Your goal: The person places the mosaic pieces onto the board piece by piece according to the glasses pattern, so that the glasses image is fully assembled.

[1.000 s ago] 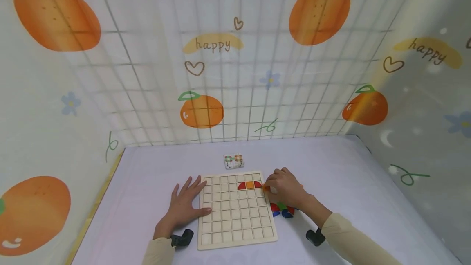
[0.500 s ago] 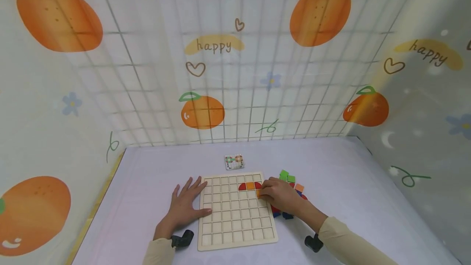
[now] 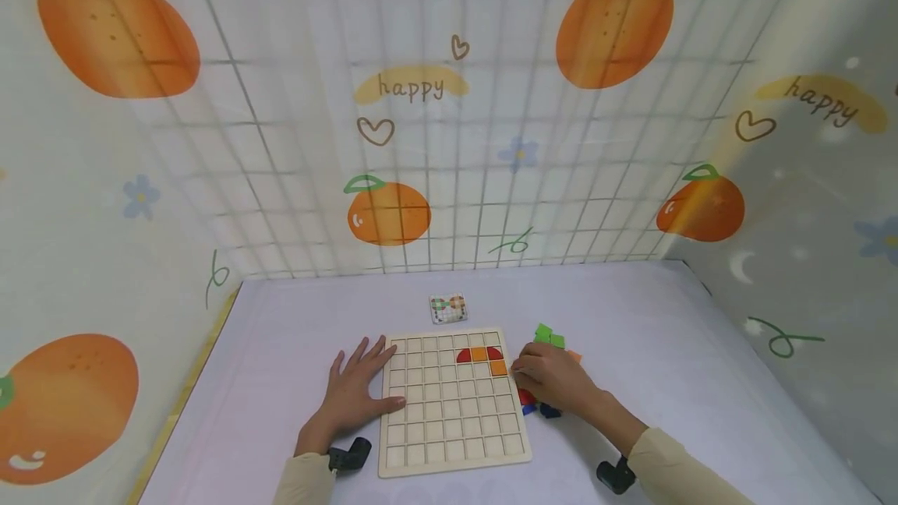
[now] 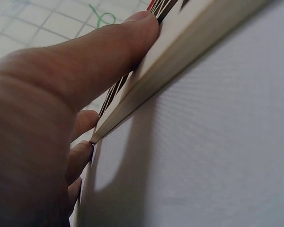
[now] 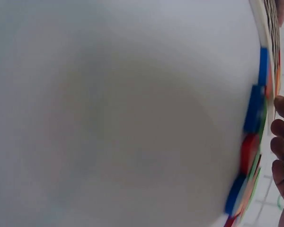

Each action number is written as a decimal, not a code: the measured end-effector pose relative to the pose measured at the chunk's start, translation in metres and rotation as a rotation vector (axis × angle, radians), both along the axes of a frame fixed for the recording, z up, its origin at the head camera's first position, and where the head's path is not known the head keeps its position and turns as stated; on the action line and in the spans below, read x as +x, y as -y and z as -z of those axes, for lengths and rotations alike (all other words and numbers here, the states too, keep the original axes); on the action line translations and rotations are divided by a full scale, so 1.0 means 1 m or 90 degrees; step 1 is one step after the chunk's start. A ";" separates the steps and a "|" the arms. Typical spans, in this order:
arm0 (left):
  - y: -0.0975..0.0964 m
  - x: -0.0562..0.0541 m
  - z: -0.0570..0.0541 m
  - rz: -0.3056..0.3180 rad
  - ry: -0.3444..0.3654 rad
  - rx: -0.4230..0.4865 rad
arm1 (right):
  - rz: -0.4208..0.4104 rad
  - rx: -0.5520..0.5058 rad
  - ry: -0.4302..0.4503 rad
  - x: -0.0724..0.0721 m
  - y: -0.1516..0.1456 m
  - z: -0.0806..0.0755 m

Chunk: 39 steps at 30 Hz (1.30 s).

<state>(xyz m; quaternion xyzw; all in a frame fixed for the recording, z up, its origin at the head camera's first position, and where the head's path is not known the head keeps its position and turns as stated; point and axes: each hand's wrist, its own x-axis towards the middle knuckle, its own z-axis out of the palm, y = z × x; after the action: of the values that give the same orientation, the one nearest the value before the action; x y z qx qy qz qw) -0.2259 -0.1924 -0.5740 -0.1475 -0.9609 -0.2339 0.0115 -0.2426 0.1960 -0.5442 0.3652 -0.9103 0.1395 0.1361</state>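
A: Left hand (image 3: 353, 390), what is it doing?

B: Spreading wide, gripping nothing. It is resting on the left edge of the gridded board (image 3: 435, 415). From the left wrist, the thumb (image 4: 109, 49) is lying over the rim, other fingertips reaching the same edge farther along.

A: And the right hand (image 3: 552, 374)?

B: Hanging just off the board's right edge, over the loose pieces, its fingers (image 5: 280, 146) bending. Whether they are pinching anything, I cannot tell; the wrist view is leaving it unclear.

A: What is sitting on the board?

B: Four pieces, toward the far right corner. Second row, left to right: left red piece (image 3: 464, 355), upper orange square (image 3: 479, 354), right red piece (image 3: 494, 353). Lower orange square (image 3: 498, 369) is lying directly below the right red piece.

A: And the loose lot?

B: Lying on the bench (image 3: 652, 326), right of the board. Green squares (image 3: 543, 331) are sitting at the far end; a red piece (image 3: 526, 397) and a dark blue piece (image 3: 550, 411) are showing at the near end.

A: Surroundings?

B: A small printed card (image 3: 447, 308) is lying just beyond the board. A backdrop (image 3: 302, 201) printed with oranges is hanging behind. Beige sleeves (image 3: 305, 482) are covering both forearms.
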 end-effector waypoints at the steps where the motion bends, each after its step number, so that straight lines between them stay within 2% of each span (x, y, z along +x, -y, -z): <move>1: 0.000 0.000 0.000 0.000 0.002 0.002 | 0.012 0.000 -0.001 0.002 -0.004 0.000; 7: -0.001 0.001 -0.001 -0.001 0.002 0.000 | 0.076 0.007 0.018 0.008 -0.023 0.002; 11: -0.001 0.002 -0.002 -0.001 -0.007 0.007 | 0.092 -0.001 0.051 0.010 -0.030 0.003; 18: -0.001 0.002 -0.002 0.001 -0.010 0.001 | 0.018 -0.005 0.064 0.019 -0.026 0.008; 21: -0.001 0.001 -0.001 0.000 -0.011 0.002 | 0.014 -0.015 0.078 0.023 -0.019 0.007; 28: -0.001 0.001 -0.002 0.002 -0.009 0.006 | 0.065 -0.019 0.205 0.028 -0.010 -0.002; 34: -0.001 0.000 0.000 0.005 -0.007 0.006 | 0.065 -0.010 0.270 0.029 -0.009 -0.009; 39: 0.000 0.000 0.001 0.004 -0.007 0.006 | 0.064 -0.055 0.350 0.027 -0.008 -0.016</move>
<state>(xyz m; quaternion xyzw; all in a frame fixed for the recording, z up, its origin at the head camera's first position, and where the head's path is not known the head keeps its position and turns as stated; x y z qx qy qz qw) -0.2258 -0.1920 -0.5754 -0.1515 -0.9594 -0.2375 0.0165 -0.2152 0.2040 -0.5278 0.2622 -0.9232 0.2648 -0.0940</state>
